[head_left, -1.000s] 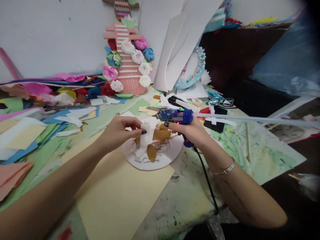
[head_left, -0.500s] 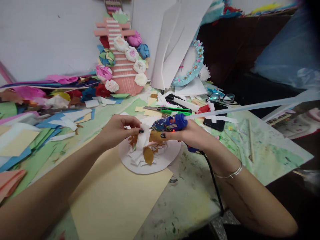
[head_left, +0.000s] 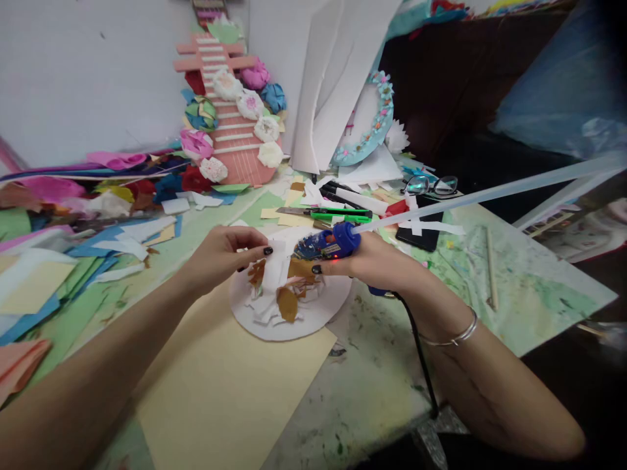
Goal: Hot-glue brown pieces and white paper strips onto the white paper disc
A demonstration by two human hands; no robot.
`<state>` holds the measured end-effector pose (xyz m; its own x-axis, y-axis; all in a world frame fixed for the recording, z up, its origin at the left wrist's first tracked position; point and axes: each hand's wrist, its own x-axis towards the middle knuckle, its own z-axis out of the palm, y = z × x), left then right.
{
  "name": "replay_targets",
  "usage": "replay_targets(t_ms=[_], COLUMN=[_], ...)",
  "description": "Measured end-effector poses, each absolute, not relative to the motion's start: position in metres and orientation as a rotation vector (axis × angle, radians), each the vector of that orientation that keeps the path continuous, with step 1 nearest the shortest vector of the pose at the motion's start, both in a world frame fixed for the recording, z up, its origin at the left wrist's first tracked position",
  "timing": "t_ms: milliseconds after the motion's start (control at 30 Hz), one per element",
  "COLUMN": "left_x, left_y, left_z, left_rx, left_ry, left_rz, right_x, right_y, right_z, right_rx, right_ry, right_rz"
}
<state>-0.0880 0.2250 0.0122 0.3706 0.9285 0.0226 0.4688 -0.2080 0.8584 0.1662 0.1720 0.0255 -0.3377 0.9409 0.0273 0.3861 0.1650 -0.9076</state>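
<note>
My right hand [head_left: 377, 264] grips a blue hot glue gun [head_left: 327, 243] with a long clear glue stick [head_left: 490, 190] trailing to the right; its nozzle points left toward a white paper strip [head_left: 275, 264]. My left hand [head_left: 223, 254] pinches that strip at its upper end. The strip stands in a cluster of white and brown paper pieces [head_left: 287, 297] glued on a round white disc [head_left: 318, 316]. A black cord [head_left: 416, 352] runs down from the gun.
A cream sheet [head_left: 220, 391] lies under the disc. Coloured paper scraps [head_left: 59, 261] crowd the left. At the back stand a pink board with paper flowers [head_left: 235, 124], white sheets [head_left: 337, 78] and a blue ring [head_left: 365, 124]. Scissors [head_left: 323, 214], glasses [head_left: 431, 186] and a phone [head_left: 421, 235] lie behind.
The glue gun has tilted nozzle-down and moved left toward the white strip, its glue stick swinging upward at the right. My left hand stays pinched on the strip.
</note>
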Motion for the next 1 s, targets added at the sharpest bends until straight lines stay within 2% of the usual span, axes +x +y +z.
replay_targets(t_ms=[400, 1000], left_x=[-0.084, -0.062], left_y=[0.226, 0.232], left_z=[0.007, 0.008], left_rx=[1.779, 1.937], left_ry=[1.229, 1.293], left_rz=[0.732, 0.566], right_x=[0.169, 0.184], right_y=[0.174, 0.172], right_z=[0.029, 0.043], right_rx=[-1.453, -1.356], right_ry=[-1.924, -1.874], right_rz=[1.041, 1.234])
